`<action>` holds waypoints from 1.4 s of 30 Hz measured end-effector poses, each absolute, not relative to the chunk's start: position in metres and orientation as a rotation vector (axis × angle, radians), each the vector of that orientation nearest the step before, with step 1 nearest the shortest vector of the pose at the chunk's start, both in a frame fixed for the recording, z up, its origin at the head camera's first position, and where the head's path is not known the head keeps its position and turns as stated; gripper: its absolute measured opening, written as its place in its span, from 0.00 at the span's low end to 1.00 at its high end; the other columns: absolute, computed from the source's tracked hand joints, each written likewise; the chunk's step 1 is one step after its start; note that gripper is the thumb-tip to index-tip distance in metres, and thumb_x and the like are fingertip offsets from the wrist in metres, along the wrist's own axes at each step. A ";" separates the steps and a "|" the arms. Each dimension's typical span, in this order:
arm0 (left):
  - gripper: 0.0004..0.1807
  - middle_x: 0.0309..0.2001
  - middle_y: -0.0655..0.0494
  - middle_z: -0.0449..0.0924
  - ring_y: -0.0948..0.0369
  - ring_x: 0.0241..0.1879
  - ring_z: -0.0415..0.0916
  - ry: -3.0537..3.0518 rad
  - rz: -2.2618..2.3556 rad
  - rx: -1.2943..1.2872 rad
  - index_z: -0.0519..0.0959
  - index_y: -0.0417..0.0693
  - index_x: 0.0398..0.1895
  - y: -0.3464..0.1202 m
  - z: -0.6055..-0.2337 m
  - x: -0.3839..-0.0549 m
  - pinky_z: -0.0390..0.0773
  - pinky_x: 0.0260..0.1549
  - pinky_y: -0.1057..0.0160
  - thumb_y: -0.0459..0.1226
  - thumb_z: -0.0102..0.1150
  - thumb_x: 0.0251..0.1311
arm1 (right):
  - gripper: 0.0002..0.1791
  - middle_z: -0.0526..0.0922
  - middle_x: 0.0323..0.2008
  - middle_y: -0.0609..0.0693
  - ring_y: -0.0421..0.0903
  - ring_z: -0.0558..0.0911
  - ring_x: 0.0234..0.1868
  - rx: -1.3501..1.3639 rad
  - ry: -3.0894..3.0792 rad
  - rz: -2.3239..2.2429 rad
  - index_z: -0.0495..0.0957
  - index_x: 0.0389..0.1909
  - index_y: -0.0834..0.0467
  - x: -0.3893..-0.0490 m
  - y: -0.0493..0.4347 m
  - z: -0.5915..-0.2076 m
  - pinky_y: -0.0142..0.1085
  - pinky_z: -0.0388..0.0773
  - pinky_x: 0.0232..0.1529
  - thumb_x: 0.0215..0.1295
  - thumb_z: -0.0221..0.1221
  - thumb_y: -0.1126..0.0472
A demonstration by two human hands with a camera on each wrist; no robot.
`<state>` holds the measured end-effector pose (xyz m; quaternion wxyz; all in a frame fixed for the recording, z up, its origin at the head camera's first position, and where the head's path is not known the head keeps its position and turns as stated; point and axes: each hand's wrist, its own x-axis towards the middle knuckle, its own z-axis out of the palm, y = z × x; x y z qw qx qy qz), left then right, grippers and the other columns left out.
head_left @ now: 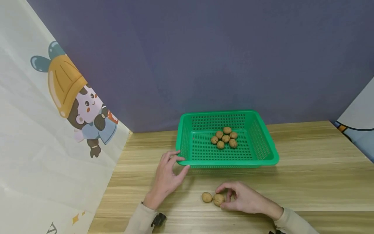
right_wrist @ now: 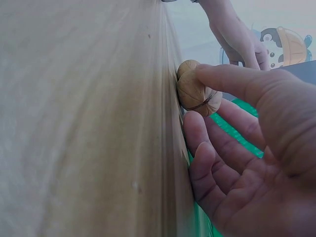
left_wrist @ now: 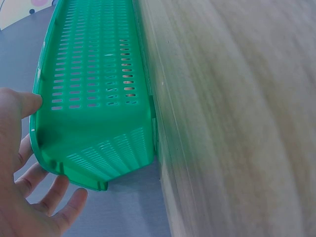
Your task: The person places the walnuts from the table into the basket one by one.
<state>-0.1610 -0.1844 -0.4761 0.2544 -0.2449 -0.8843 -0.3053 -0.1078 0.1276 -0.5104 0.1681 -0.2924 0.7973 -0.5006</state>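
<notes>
My right hand (head_left: 243,198) pinches a walnut (head_left: 218,200) between thumb and fingers, low over the wooden table. Just left of it in the head view lies a second walnut (head_left: 206,197), partly hidden behind the first in the right wrist view. A green plastic basket (head_left: 228,163) with slotted walls stands farther back. Several walnuts (head_left: 226,138) are gathered on its floor. At the basket's near left corner, my left hand (head_left: 168,177) holds the rim, thumb (left_wrist: 30,103) at the front side and other fingers spread about the corner.
Behind the basket rises a dark blue-grey backdrop (head_left: 198,58). A white sheet with a cartoon figure (head_left: 90,107) borders the wooden table (head_left: 309,169) on the left. Another printed sheet (head_left: 359,113) stands at the right edge.
</notes>
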 end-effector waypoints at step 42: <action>0.15 0.62 0.46 0.81 0.48 0.64 0.77 -2.451 -0.837 -0.655 0.85 0.50 0.47 -0.184 -0.475 -0.160 0.83 0.60 0.44 0.44 0.76 0.62 | 0.20 0.88 0.50 0.53 0.48 0.88 0.41 -0.988 2.353 -1.176 0.83 0.60 0.56 -0.233 0.166 -0.330 0.41 0.88 0.40 0.69 0.71 0.59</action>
